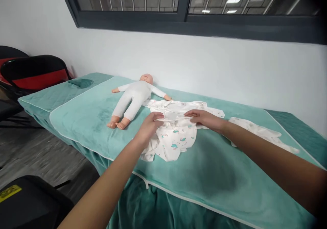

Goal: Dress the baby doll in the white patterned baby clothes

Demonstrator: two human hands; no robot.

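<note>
A baby doll (134,98) in a white bodysuit lies on its back on a teal blanket (97,120). Beside it, to the right, lies a white printed baby garment (176,137), bunched at its lower end. My left hand (150,123) rests on the garment's left part, fingers pinched on the fabric's edge. My right hand (203,117) lies on the garment's upper right part, fingers stretched fairly flat and pressing the cloth. Both hands meet near the garment's middle.
A second white garment (258,132) lies further right on the blanket. The padded table (143,201) stands against a white wall under a dark-framed window (184,14). Black and red chairs (33,74) stand at the left; a black object (28,201) sits lower left.
</note>
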